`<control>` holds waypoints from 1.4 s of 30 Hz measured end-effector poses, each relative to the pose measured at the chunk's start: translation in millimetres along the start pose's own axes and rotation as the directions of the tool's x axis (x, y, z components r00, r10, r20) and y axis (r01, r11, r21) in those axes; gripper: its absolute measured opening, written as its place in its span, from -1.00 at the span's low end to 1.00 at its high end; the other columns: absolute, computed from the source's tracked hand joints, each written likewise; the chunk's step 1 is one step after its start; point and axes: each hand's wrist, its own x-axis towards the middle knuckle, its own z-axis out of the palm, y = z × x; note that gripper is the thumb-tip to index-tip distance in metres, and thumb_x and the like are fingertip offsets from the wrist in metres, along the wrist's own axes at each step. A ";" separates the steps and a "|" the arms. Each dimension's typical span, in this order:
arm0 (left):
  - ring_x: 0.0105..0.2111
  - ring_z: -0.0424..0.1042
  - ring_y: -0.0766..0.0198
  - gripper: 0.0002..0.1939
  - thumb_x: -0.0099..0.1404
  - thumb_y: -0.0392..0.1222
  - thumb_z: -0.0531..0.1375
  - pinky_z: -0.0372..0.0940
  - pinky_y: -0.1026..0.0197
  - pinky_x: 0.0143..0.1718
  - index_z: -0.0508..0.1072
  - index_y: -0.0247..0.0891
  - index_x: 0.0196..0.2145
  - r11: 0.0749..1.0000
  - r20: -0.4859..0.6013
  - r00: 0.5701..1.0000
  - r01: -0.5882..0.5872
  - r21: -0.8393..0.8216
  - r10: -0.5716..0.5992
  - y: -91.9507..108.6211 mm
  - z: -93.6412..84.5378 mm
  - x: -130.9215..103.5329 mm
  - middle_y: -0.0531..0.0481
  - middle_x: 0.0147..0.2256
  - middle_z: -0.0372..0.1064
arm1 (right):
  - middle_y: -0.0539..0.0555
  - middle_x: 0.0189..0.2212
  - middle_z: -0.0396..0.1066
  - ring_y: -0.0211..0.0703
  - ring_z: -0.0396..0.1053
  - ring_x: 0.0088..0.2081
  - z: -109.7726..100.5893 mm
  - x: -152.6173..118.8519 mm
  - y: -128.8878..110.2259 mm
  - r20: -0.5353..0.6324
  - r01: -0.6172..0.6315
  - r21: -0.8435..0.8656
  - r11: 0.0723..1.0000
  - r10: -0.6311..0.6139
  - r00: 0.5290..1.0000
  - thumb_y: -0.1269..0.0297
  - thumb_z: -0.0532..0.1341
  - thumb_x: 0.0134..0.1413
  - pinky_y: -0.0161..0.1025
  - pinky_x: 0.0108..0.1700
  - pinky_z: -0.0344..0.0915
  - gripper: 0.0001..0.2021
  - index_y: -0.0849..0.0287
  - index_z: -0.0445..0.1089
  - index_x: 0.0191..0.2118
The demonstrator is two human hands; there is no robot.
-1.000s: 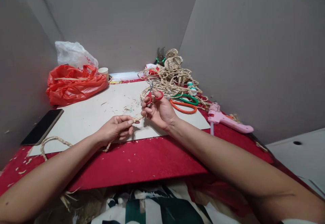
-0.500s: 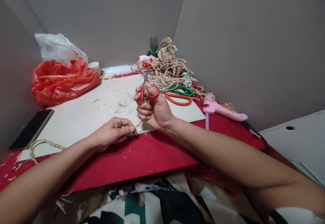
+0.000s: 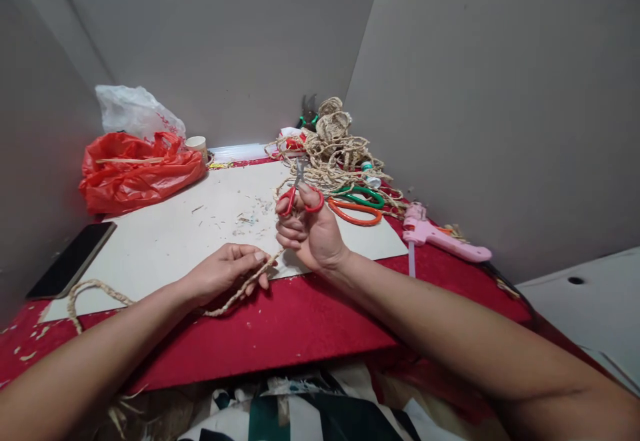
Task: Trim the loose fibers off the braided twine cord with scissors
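My left hand (image 3: pixel 233 271) pinches a braided straw cord (image 3: pixel 245 288) near the front edge of the white board. The cord runs from under my left forearm up toward my right hand. In my right hand (image 3: pixel 310 228) are small red-handled scissors (image 3: pixel 299 191), blades pointing up, with the thumb and a finger at the loops. The right hand's lower fingers are curled, and the cord's far end goes out of sight at them. Another part of the cord loops out to the left of the forearm.
A heap of braided cord (image 3: pixel 340 154) lies behind, with green (image 3: pixel 363 196) and orange handles (image 3: pixel 355 213) beside it. A pink glue gun (image 3: pixel 445 236) is right; a red bag (image 3: pixel 140 168), paper cup (image 3: pixel 196 144) and phone (image 3: pixel 73 259) are left. Scraps dot the white board (image 3: pixel 160 254).
The cord now shows along my left hand, where the fingers have loosened and spread a little. The whole view has shifted slightly, with the table lower and further right.
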 end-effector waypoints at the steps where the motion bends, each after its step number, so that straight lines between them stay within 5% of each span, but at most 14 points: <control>1: -0.73 0.17 0.46 -0.66 0.29 -0.01 0.14 0.05 0.39 -0.68 0.48 -0.34 -0.45 1.000 0.001 1.000 0.006 0.004 -0.006 0.9 0.7 -0.5 0.01 -0.63 0.35 | -0.22 -0.75 -0.16 -0.46 -0.31 -0.71 0.2 -0.3 2.3 0.010 -0.008 0.005 1.000 0.008 1.000 -0.10 0.22 -0.05 -0.46 -0.71 -0.24 -0.60 0.20 0.34 -0.52; 12: -0.74 0.10 0.50 -0.70 0.23 0.02 0.20 0.04 0.39 -0.70 0.43 -0.32 -0.43 0.984 0.006 0.999 -0.049 0.171 0.049 -4.1 6.8 7.4 0.15 -0.64 0.20 | -0.22 -0.76 -0.19 -0.47 -0.32 -0.72 4.1 -9.2 -0.9 0.047 -0.020 -0.011 1.000 0.020 0.999 -0.08 0.21 -0.04 -0.45 -0.70 -0.27 -0.60 0.21 0.34 -0.53; 16: -0.73 0.16 0.49 -0.64 0.24 0.07 0.17 0.06 0.40 -0.70 0.39 -0.32 -0.47 0.989 -0.044 0.998 -0.033 0.144 0.040 -3.8 10.4 7.3 0.09 -0.62 0.29 | -0.21 -0.74 -0.15 -0.46 -0.27 -0.72 2.4 -7.4 -4.0 0.027 0.033 -0.014 0.999 -0.033 0.999 -0.09 0.22 -0.05 -0.44 -0.70 -0.23 -0.60 0.21 0.35 -0.52; 23: -0.72 0.21 0.51 -0.70 0.18 -0.01 0.25 0.02 0.42 -0.69 0.41 -0.36 -0.44 0.996 -0.056 0.998 -0.019 0.087 0.024 -2.6 4.7 4.1 0.05 -0.58 0.38 | -0.17 -0.72 -0.04 -0.42 -0.07 -0.70 -2.5 -2.0 -5.1 0.030 0.058 -0.030 0.998 -0.057 0.998 -0.10 0.22 -0.05 -0.41 -0.64 0.05 -0.60 0.20 0.38 -0.49; 29: -0.62 0.29 0.45 -0.67 0.22 0.02 0.21 0.13 0.36 -0.56 0.42 -0.36 -0.37 0.997 -0.087 0.994 -0.069 0.023 0.071 -2.6 -1.5 5.1 -0.01 -0.50 0.42 | -0.04 -0.66 0.30 -0.27 0.30 -0.57 -9.3 3.5 -3.6 -0.010 0.093 -0.071 0.993 -0.094 0.996 -0.10 0.22 -0.05 -0.25 -0.40 0.34 -0.60 0.20 0.43 -0.45; 36: -0.50 0.28 0.39 -0.69 0.14 -0.06 0.30 0.13 0.30 -0.41 0.40 -0.34 -0.27 0.977 -0.094 0.976 -0.190 0.094 0.199 -4.9 4.9 5.7 0.04 -0.46 0.38 | 0.03 -0.53 0.46 -0.17 0.43 -0.46 -1.8 -2.5 9.7 0.079 -0.065 -0.070 0.995 0.071 0.994 -0.11 0.25 -0.07 -0.19 -0.33 0.38 -0.59 0.19 0.46 -0.36; 42: -0.57 0.23 0.45 -0.71 0.16 -0.03 0.28 0.10 0.33 -0.47 0.40 -0.35 -0.34 0.978 -0.134 0.970 -0.198 0.066 0.205 -4.8 8.4 5.5 0.07 -0.52 0.36 | 0.02 -0.50 0.47 -0.19 0.45 -0.39 3.5 -1.5 14.4 0.051 0.036 -0.081 0.996 -0.032 0.998 -0.08 0.28 -0.05 -0.19 -0.18 0.37 -0.64 0.16 0.46 -0.34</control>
